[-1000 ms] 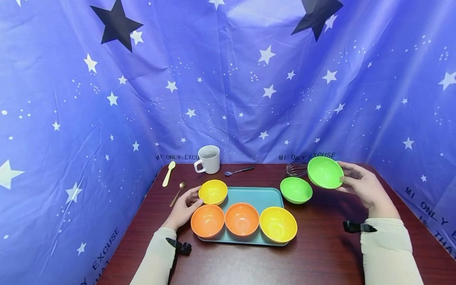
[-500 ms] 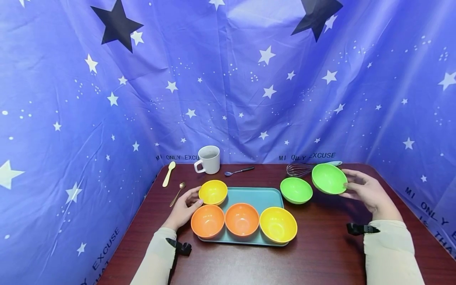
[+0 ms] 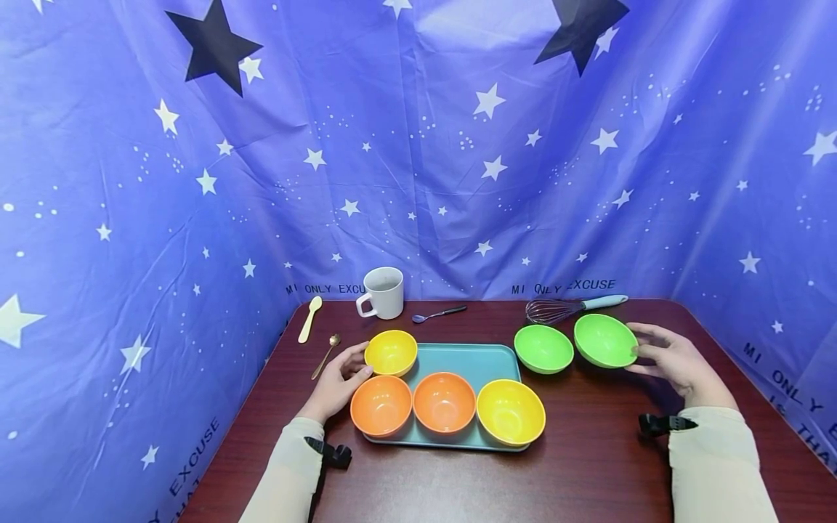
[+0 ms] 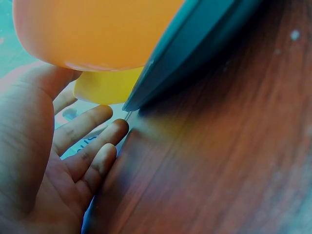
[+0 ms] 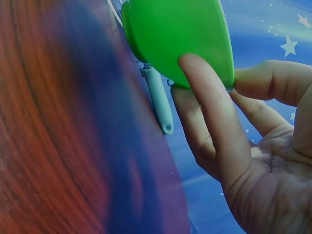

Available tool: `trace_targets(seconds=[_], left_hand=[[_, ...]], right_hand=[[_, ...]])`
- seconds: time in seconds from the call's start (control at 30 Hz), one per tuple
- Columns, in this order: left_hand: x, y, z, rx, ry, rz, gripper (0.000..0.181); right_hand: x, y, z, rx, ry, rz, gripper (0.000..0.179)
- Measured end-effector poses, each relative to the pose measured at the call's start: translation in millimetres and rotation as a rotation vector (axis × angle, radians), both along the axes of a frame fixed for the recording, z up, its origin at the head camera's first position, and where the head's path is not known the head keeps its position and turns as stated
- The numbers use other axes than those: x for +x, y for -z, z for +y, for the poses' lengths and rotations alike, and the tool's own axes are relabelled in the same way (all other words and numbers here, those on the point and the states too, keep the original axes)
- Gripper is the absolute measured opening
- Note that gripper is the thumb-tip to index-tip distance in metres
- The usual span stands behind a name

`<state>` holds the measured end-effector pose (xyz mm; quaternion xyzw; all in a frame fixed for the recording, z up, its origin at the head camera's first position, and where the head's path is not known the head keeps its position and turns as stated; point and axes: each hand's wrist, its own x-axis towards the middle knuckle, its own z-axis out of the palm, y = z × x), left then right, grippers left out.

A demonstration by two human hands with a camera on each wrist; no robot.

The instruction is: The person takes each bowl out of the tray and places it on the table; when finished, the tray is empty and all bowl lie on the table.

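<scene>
My right hand (image 3: 676,363) pinches the right side of a green bowl (image 3: 604,341) between thumb and fingers, low over the table at the back right. The right wrist view shows the fingertips on the rim and outer wall of this green bowl (image 5: 170,34). A second green bowl (image 3: 543,350) stands just left of it. On the left, my left hand (image 3: 336,385) lies beside a yellow bowl (image 3: 391,352), thumb and forefinger at its side. The other fingers (image 4: 92,161) are loosely extended below the bowls. Two orange bowls (image 3: 381,407) and another yellow bowl (image 3: 511,412) line the tray's front.
A teal tray (image 3: 467,356) lies under the orange and yellow bowls. Behind are a white mug (image 3: 384,294), a dark-handled spoon (image 3: 439,314) and a whisk (image 3: 556,311). A cream spoon (image 3: 310,319) and a gold spoon (image 3: 325,356) lie left. Star-printed cloth surrounds the table (image 3: 431,487).
My right hand has lowered the green bowl, shifting it slightly right and levelling it; the whisk's handle has come into view behind it. The left hand stays beside the yellow bowl.
</scene>
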<state>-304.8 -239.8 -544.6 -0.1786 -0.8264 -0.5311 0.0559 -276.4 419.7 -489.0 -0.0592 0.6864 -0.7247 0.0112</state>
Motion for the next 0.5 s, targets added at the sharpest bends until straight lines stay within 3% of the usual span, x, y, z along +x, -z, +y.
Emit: trace_targets(seconds=[0.5], left_hand=[[-1.1,1.0,-0.4,0.007,0.004,0.012,0.055]], right_hand=[[-1.3,7.7,4.1,0.031,0.0,-0.084,0.046]])
